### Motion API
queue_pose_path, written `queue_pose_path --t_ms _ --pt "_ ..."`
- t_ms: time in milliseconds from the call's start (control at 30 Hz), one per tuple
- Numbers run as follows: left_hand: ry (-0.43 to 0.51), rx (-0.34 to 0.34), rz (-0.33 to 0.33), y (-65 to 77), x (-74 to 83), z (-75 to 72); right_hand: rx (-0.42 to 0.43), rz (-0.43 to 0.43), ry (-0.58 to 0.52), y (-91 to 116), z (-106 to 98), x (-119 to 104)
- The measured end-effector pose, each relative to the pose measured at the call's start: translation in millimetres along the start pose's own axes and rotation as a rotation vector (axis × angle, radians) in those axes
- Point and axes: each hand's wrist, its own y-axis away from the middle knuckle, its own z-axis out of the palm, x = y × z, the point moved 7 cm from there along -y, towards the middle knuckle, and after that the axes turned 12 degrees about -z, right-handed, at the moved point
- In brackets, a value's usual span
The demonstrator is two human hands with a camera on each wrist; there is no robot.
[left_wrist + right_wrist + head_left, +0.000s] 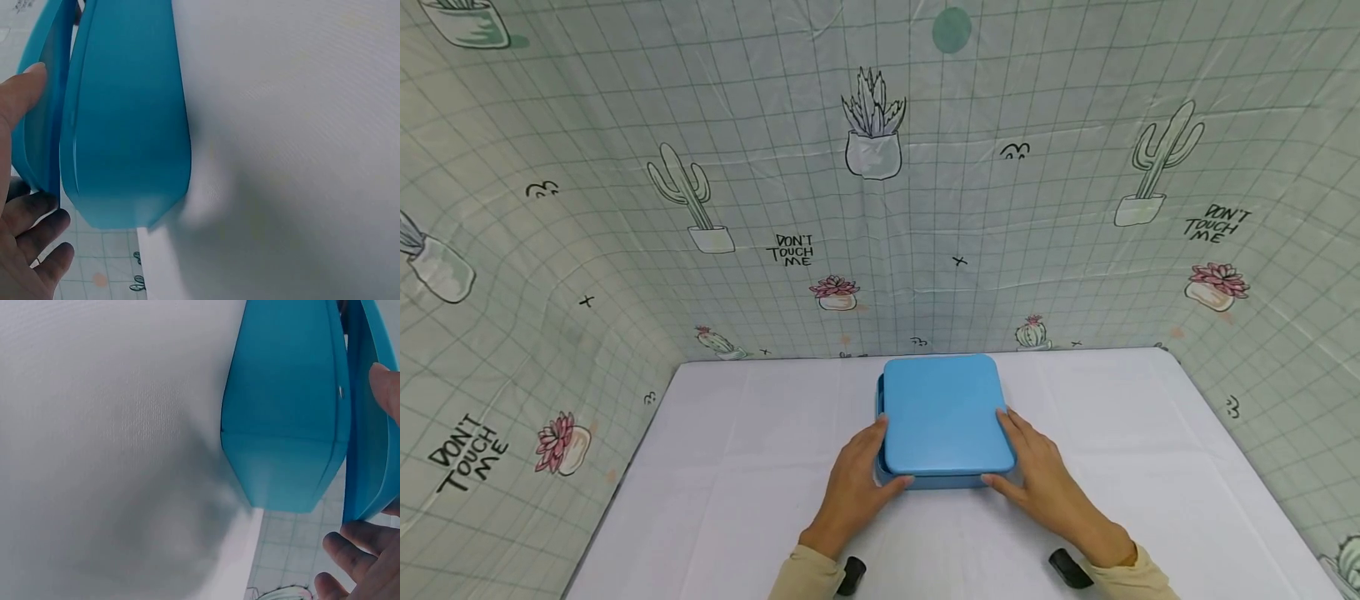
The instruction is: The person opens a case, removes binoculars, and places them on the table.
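Note:
A square blue lid [947,412] sits slightly off line over a blue box [951,482], whose left edge shows past it. My left hand [859,467] grips the lid's near left corner, thumb at the front edge and fingers along the side. At the near right corner, my right hand [1041,471] holds the lid in the same way. Both wrist views show a narrow gap between the lid [44,119] and the box [287,394], with the thumbs on the lid's rim. What the box contains is hidden.
The box stands on a white-covered table [760,433]. Behind and beside the table hangs a grid-patterned cloth [955,208] printed with cacti. Dark wrist devices [1070,568] show by the beige sleeves [808,575].

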Motion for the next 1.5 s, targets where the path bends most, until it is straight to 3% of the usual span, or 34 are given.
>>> queue_pose_path --t_ms 367,667,1100,1500 --pt "0.022 0.004 0.046 -1.9 14.6 10.4 0.047 -0.021 0.006 13.9 -13.5 8.3" --pt "-0.033 -0.009 0.043 -5.2 29.5 21.9 0.067 -0.009 0.022 25.7 -26.0 17.0" --pt "-0.038 -0.05 0.038 -10.7 48.9 37.9 0.092 0.004 0.029 41.7 -40.4 30.5" --pt "-0.131 -0.031 0.078 -14.6 67.9 49.5 0.095 0.006 0.05 57.3 -48.8 42.2"
